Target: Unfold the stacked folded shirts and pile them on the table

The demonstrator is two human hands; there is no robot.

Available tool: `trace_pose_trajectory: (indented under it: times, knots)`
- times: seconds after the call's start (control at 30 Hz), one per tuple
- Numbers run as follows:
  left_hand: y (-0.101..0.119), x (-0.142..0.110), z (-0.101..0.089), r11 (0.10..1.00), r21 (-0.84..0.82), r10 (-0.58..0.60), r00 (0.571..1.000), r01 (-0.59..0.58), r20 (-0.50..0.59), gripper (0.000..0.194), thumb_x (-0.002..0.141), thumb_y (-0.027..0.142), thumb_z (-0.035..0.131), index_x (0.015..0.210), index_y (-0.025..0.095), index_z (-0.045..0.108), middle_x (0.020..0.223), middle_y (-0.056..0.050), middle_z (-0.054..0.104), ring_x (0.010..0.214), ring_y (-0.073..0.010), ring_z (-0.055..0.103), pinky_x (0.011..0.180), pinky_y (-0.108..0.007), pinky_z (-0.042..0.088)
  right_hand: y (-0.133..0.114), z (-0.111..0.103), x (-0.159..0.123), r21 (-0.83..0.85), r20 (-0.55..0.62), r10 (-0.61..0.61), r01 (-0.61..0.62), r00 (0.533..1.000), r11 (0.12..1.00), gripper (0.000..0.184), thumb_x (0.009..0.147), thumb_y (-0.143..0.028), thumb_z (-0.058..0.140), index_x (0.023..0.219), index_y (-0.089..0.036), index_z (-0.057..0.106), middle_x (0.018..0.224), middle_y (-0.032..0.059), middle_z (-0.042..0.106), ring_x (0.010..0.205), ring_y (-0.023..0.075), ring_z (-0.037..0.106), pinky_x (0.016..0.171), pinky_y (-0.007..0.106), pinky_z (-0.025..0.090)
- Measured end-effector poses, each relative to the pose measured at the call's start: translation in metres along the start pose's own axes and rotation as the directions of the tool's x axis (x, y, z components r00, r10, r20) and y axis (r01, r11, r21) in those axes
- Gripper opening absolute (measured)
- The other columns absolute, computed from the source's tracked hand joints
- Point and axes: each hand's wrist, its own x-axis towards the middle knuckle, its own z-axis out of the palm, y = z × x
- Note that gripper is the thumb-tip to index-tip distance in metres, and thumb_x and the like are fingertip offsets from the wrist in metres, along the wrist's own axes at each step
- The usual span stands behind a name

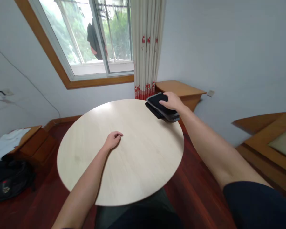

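My left hand [113, 140] rests near the middle of a round pale wooden table [138, 178]. Its fingers are loosely curled together, and nothing shows in them. My right arm reaches out to the table's far right edge. There my right hand [173, 101] lies on top of a stack of dark folded cloth pieces [158, 103] with grey borders. Thumb and forefinger are spread apart on the top piece; the other fingers are mostly hidden. The layers of the stack are uneven, and its right side reaches the table's rim.
A wooden cabinet [178, 87] stands behind the stack, beside a curtain [146, 47] and a window [116, 35]. At the left are a wooden drawer unit [41, 144] and a black bag [9, 181] on the red-brown floor. Wooden furniture [271, 140] stands at the right.
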Motion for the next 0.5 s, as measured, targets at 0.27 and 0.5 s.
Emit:
trace_pose_trajectory:
  times: [0.27, 0.5]
  knots:
    - [-0.006, 0.002, -0.002, 0.999, 0.029, 0.020, 0.999, -0.021, 0.029, 0.028, 0.081, 0.030, 0.051, 0.090, 0.021, 0.076, 0.092, -0.005, 0.076, 0.090, -0.0235, 0.068, 0.090, -0.037, 0.052, 0.051, 0.073, 0.005, -0.222, 0.208, 0.334, -0.289, 0.919, 0.931, 0.053, 0.087, -0.035, 0.067, 0.134, -0.012, 0.060, 0.134, 0.0225, 0.059, 0.124, 0.0353, 0.056, 0.101, 0.047, 0.046]
    - [-0.006, 0.002, 0.002, 0.994, -0.111, 0.021, 1.000, -0.022, -0.012, 0.030, 0.086, 0.035, 0.053, 0.105, 0.019, 0.071, 0.101, -0.008, 0.074, 0.094, -0.0228, 0.068, 0.092, -0.039, 0.052, -0.005, 0.044, 0.020, 0.112, -0.322, 0.285, -0.262, 0.903, 0.958, 0.043, 0.099, -0.033, 0.042, 0.135, -0.016, 0.057, 0.131, 0.0173, 0.064, 0.120, 0.0310, 0.058, 0.101, 0.045, 0.046]
